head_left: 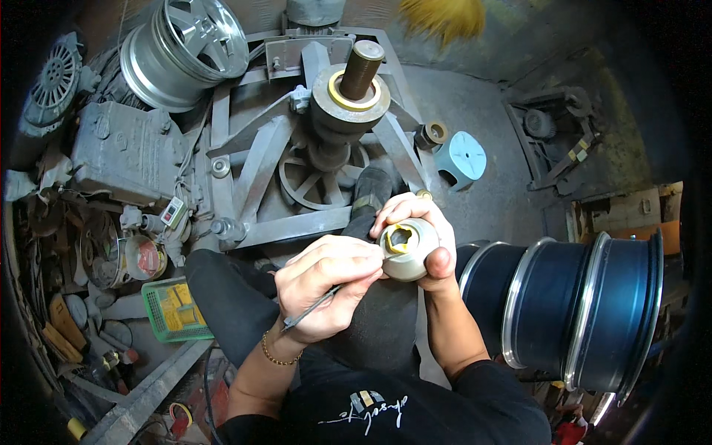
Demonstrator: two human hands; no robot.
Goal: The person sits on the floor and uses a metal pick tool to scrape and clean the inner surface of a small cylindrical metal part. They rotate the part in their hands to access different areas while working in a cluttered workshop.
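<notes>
In my right hand (439, 230) is a round, pale beige-grey part (409, 265), gripped by its sides above my lap. Its top has a central hole with an uneven yellow edge (391, 243). My left hand (322, 278) is closed around a thin, grey, pencil-like metal tool (315, 304). The fingertips of that hand meet the near left side of the part's rim. Where the tool's tip ends is mostly hidden by those fingers, and I cannot tell exactly what it touches.
Ahead stands a grey steel frame (293, 231) with a threaded upright shaft (362, 70). Dark blue wheel rims (552, 311) lie stacked at right; a silver alloy wheel (152, 67) is far left. A green basket (159, 332) sits left, a light blue stool (466, 156) beyond the frame.
</notes>
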